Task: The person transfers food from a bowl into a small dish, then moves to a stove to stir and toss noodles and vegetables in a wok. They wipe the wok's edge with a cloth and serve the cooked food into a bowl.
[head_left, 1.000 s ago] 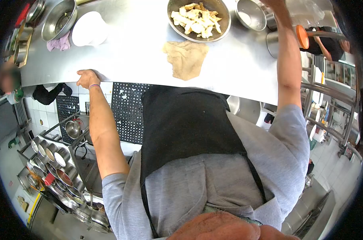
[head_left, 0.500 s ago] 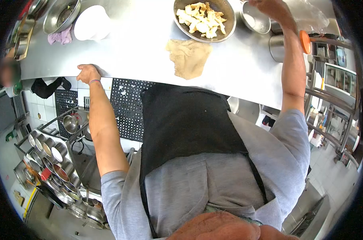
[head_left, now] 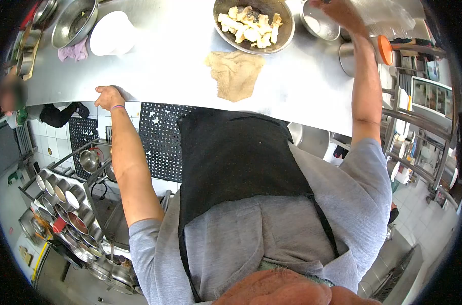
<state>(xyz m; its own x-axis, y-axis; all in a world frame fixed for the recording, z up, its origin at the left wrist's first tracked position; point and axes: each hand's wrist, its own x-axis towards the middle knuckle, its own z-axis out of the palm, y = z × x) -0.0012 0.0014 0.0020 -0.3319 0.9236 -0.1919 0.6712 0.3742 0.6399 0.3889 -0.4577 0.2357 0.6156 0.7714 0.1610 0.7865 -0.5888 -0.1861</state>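
Steel bench (head_left: 165, 76) touched at near edge by left hand (head_left: 109, 97), loosely half open, no object seen in it. Right hand (head_left: 343, 13), blurred, held over small metal bowl (head_left: 331, 33) with white contents (head_left: 313, 23); how far opened, or whether anything is gripped, cannot be told. Large metal bowl (head_left: 226, 42) of pale pieces (head_left: 254, 33) set left of small one; brown cloth (head_left: 235, 76) laid just beside large bowl's near rim.
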